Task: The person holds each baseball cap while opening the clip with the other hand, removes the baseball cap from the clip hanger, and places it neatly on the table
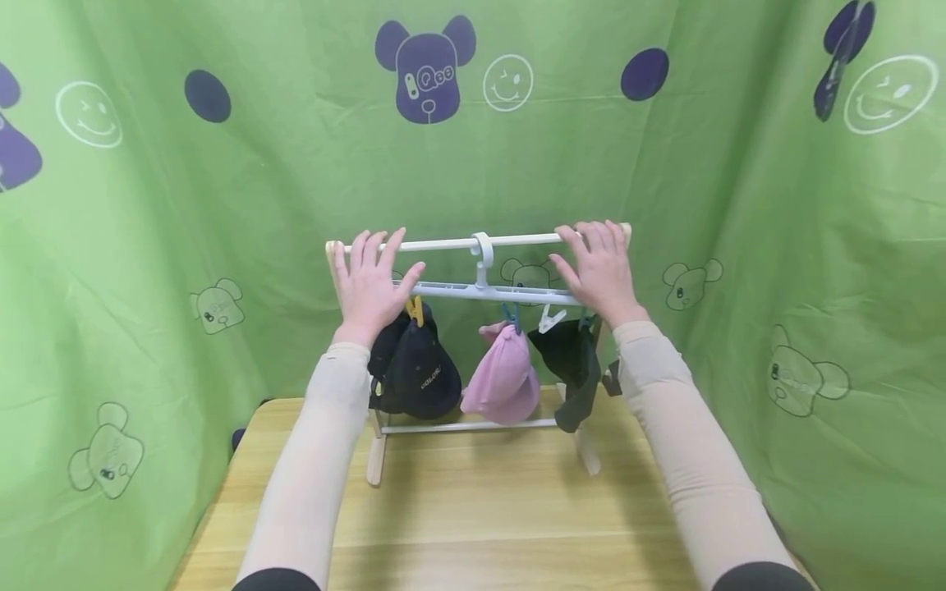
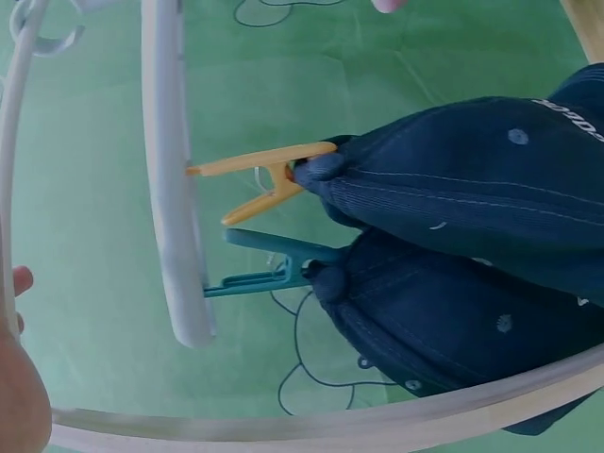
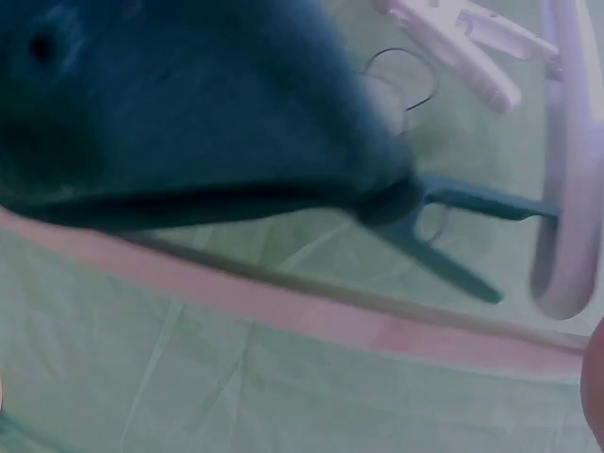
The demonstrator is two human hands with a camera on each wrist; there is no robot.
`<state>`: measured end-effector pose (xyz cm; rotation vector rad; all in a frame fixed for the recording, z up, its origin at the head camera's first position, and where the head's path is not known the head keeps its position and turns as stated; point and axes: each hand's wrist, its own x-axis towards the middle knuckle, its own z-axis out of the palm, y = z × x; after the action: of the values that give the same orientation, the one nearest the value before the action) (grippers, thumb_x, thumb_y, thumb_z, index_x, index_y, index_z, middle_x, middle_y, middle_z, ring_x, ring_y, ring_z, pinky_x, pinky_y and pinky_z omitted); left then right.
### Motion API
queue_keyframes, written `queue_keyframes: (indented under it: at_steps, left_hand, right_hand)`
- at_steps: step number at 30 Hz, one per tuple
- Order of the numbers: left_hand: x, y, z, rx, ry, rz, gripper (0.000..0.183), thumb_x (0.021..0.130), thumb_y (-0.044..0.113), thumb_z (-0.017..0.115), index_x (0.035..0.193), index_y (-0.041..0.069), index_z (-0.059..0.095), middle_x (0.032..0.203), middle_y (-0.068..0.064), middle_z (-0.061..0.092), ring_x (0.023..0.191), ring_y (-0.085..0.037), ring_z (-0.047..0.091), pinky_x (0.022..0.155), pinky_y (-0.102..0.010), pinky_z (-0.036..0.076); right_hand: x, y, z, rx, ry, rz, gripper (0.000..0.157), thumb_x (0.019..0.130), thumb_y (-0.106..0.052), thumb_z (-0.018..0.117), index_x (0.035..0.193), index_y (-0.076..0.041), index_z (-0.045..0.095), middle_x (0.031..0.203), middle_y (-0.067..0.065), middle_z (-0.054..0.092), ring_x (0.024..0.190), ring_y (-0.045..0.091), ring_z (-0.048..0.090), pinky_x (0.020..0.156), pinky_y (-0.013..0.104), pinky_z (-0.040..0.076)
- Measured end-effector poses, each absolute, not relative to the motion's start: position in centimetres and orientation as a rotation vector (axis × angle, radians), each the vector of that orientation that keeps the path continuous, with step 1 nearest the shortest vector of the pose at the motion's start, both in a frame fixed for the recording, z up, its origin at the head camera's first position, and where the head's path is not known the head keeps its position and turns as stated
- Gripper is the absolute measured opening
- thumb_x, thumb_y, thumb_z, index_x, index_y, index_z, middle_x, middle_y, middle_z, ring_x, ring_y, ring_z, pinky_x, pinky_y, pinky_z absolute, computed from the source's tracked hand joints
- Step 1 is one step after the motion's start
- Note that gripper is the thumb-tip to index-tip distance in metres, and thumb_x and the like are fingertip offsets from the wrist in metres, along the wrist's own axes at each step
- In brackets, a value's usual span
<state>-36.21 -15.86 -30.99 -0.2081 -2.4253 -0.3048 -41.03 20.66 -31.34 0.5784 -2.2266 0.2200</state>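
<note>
My left hand (image 1: 367, 287) rests on the left end of a wooden rack's white top bar (image 1: 443, 245), fingers spread and mostly straight. Over the bar's right end lies my right hand (image 1: 600, 271), its fingers also extended. A pale clip hanger (image 1: 451, 292) hooks over the bar's middle and tilts slightly down to the right. From it hang dark caps, one on a yellow clip (image 2: 274, 179) and another on a teal clip (image 2: 274, 269). A pink cap (image 1: 502, 377) and a dark green cap (image 1: 576, 369) hang farther right. Between them dangles a white clip (image 1: 550, 318) holding nothing.
The rack's wooden feet (image 1: 376, 460) stand on a light wood table (image 1: 473, 517). A lower white bar (image 1: 473, 426) joins its sides. Green printed cloth (image 1: 296, 189) surrounds the table at the back and both sides.
</note>
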Motion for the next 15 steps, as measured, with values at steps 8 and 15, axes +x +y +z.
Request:
queue_keyframes:
  at_steps: [8,15]
  left_hand:
    - [-35.5,-16.1,-30.5,-0.209,-2.481,-0.303,0.072,0.091,0.071,0.036,0.153,0.038,0.022,0.156,-0.004,0.033,0.149,-0.027,0.016,0.121,-0.057,-0.007]
    - [-35.0,-16.1,-29.9,-0.232,-2.539,-0.306,0.078,0.089,0.074,0.037,0.155,0.036,0.017,0.159,-0.006,0.028,0.151,-0.03,0.012,0.12,-0.058,-0.007]
  right_hand:
    - [-40.3,19.9,-30.5,0.559,-2.311,0.345,0.043,0.099,-0.04,0.05,0.135,-0.018,0.05,0.131,0.017,0.053,0.128,0.035,0.04,0.12,0.053,0.013]
    - [-39.6,19.8,-30.0,0.534,-2.358,0.418,0.046,0.099,-0.043,0.048,0.136,-0.015,0.051,0.134,0.016,0.052,0.13,0.035,0.038,0.121,0.052,0.008]
